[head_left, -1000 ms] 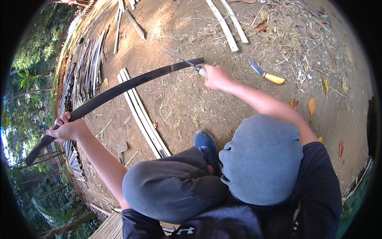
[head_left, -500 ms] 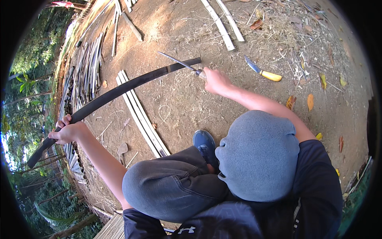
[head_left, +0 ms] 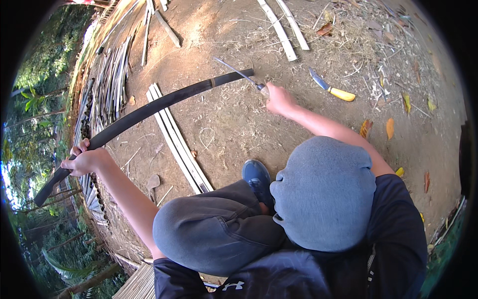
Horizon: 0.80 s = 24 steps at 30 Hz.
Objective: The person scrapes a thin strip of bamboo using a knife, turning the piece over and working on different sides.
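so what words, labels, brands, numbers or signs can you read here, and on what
No words or numbers can be read.
Dark shirt: a pale emblem, no readable lettering.
Yellow-handled knife on the ground: any marking is too small to read.
Dark strip in the left hand: no lettering shows.

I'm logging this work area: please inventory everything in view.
Dark strip: 1, blackish, left to centre
Bladed tool: 1, dark blade, upper centre
Knife: 1, grey with yellow handle, right
Pale strips: several, cream, centre, top
Sticks: many, grey-brown, upper left
Leaves: several, yellow to brown, right
Greenery: uncounted, green, left
Shoe: 1, blue, centre
Trousers: 1 pair, grey, bottom
Shirt: 1, dark, bottom
Left hand: 1, bare, around dark strip
Right hand: 1, bare, around bladed tool
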{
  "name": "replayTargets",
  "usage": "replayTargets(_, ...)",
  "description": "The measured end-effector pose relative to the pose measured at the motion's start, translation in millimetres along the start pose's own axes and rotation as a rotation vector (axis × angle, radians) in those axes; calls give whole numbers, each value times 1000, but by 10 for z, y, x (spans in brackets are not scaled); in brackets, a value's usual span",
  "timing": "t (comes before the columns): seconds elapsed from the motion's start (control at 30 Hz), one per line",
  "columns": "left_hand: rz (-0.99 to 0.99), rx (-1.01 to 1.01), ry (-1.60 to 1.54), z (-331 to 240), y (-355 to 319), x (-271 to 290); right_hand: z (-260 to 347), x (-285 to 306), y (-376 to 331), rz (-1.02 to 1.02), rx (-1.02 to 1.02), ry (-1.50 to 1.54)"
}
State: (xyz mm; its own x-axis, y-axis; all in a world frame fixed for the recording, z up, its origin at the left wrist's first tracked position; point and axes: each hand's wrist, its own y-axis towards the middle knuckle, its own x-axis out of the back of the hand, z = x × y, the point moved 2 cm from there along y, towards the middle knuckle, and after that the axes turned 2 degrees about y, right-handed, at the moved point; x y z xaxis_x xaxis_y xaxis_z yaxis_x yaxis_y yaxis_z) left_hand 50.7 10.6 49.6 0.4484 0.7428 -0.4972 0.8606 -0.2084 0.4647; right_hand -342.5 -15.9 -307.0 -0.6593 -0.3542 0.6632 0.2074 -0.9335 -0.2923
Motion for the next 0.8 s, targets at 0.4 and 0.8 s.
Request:
replayTargets(0.4, 213, 155, -195, -275, -205, -343, 967, 699, -149, 83, 106, -19)
replayTargets(0.8, 151, -94, -20, -1306, 652, -90, 2109, 1486, -744, 384, 183, 124)
